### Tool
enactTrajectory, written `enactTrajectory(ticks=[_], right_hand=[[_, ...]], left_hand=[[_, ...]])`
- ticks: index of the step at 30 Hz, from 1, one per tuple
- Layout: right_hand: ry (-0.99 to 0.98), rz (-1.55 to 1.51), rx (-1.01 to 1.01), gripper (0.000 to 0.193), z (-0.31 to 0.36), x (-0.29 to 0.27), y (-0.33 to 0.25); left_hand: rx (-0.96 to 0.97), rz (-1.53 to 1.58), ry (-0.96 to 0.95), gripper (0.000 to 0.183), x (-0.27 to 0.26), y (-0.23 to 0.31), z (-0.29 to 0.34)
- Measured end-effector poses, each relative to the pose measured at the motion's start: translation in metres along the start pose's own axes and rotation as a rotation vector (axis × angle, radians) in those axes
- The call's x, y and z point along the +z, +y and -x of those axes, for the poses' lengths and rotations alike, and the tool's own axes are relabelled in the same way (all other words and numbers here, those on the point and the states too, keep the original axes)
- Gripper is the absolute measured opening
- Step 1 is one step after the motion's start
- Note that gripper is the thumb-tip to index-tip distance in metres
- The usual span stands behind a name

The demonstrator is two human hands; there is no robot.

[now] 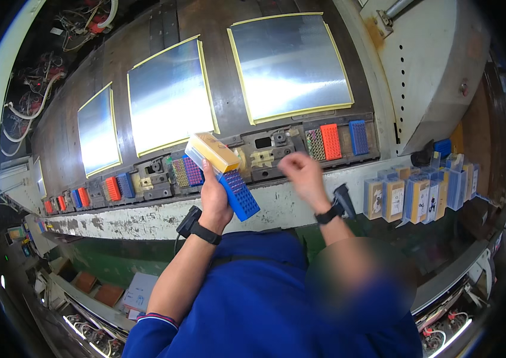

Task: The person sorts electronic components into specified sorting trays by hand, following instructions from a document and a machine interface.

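My left hand (214,201) is closed around a blue perforated rack (242,198) and a clear plastic box with a yellow inside (217,151), held together and tilted. The rack's upper part has small dark pieces in its holes; its lower holes look bare. To the right, my right hand (304,178) is raised before the machine's front edge, its fingers curled together and slightly blurred. Anything between those fingertips is too small to make out. Behind the left hand, a purple-filled rack (193,171) stands on the machine ledge.
Taped metal sheets (291,65) cover the sloping machine bed. Along its ledge stand an orange rack (330,142), a blue rack (358,137) and metal fixtures (277,140). Several clear boxes with yellow insides (394,198) stand at the right. Below lies the green floor (115,256).
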State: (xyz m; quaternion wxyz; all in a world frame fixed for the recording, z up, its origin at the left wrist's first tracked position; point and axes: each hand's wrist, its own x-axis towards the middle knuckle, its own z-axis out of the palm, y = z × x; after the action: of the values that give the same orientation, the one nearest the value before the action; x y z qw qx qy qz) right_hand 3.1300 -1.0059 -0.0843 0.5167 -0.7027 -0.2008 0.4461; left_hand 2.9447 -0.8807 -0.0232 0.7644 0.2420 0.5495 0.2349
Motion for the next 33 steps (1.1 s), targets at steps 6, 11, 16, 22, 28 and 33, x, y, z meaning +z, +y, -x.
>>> enactTrajectory(ticks=[6,11,16,22,28,33], right_hand=[[-0.166,-0.254,0.053,0.015,0.067,0.061,-0.028],[-0.141,-0.348,0.096,0.011,0.077,0.063,-0.021],[-0.003,-0.555,0.027,0.003,0.05,0.044,-0.009],[0.476,0.328,-0.115,0.015,-0.047,-0.055,0.062],[0.47,0.373,-0.132,0.013,-0.071,-0.07,0.07],[0.468,0.631,-0.264,0.011,-0.072,-0.07,0.079]], left_hand=[[0.136,-0.024,0.042,0.068,0.004,-0.015,0.01],[0.127,-0.067,0.03,0.066,0.002,-0.025,0.015],[0.075,-0.104,0.041,0.069,-0.01,-0.024,0.019],[-0.054,-0.051,0.052,0.067,-0.02,-0.014,0.022],[-0.077,-0.046,0.066,0.068,-0.015,-0.004,0.01],[-0.109,-0.054,0.069,0.065,-0.006,0.001,-0.005]])
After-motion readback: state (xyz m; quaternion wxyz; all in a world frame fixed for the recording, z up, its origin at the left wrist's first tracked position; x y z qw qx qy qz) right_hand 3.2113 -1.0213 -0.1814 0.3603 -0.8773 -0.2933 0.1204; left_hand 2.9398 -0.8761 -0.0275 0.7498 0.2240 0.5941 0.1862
